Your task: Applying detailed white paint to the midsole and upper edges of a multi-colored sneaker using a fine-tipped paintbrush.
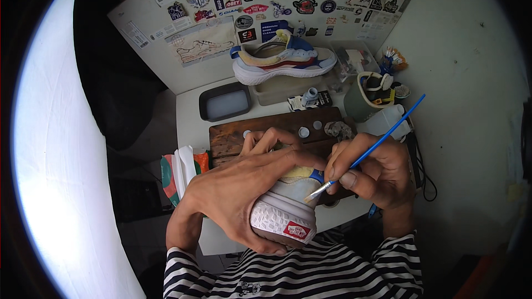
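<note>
Two bare hands busy: left hand (pixel 238 188) has its fingers clamped round a white-soled shoe (pixel 281 218), tilted over the near table edge. Right hand (pixel 371 166) pinches a blue brush (pixel 388 132), bristles right at the upper. Wooden board (pixel 233 138) beyond, then another sneaker (pixel 282 65) farther back.

The board (pixel 227 135) lies on the tabletop (pixel 192 119). Around it, a tray (pixel 226 117) sits toward ten o'clock, the rear shoe (pixel 299 62) twelve, a bin (pixel 357 101) two, a packet (pixel 184 169) eight.
</note>
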A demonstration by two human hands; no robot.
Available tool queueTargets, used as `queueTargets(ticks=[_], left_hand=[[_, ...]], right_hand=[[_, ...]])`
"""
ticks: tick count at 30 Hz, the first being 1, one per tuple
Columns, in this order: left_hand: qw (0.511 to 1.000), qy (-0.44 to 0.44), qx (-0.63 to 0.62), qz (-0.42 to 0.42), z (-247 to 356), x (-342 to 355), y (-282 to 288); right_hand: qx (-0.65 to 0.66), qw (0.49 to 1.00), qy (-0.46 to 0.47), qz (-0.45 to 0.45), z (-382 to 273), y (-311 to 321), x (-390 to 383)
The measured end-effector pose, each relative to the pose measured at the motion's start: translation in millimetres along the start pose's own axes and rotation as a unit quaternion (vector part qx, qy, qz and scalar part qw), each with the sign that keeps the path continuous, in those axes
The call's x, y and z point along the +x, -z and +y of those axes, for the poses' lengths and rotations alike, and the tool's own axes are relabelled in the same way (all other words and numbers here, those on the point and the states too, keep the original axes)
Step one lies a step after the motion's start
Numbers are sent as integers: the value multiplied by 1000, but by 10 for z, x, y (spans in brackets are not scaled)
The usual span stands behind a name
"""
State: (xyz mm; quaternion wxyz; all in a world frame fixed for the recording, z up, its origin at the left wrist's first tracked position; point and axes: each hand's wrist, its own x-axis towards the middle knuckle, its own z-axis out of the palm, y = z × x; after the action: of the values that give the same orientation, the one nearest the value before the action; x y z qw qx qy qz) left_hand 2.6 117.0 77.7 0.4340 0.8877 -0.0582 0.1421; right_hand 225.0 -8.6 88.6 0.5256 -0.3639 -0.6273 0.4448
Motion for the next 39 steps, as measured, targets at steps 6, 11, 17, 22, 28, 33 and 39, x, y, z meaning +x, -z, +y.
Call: queueTargets(ticks=[6, 11, 17, 22, 28, 33, 39], left_hand=[[999, 26, 29, -18, 0, -7, -6], [1000, 10, 27, -12, -22, -13, -12], [1000, 12, 21, 4, 15, -22, -19], [1000, 13, 10, -6, -12, -8, -4], [1000, 17, 20, -6, 16, -33, -9], [1000, -8, -10, 2, -22, -1, -29], [1000, 8, 13, -11, -11, -15, -10]], right_hand=[[-12, 1000, 3, 4, 6, -5, 1], [-17, 1000, -14, 13, -27, -33, 12], [-3, 1000, -6, -4, -19, -24, 17], [5, 1000, -15, -7, -23, 11, -16], [7, 999, -23, 28, -39, -49, 2], [-3, 1000, 8, 3, -10, -21, 1], [0, 1000, 5, -9, -17, -5, -23]])
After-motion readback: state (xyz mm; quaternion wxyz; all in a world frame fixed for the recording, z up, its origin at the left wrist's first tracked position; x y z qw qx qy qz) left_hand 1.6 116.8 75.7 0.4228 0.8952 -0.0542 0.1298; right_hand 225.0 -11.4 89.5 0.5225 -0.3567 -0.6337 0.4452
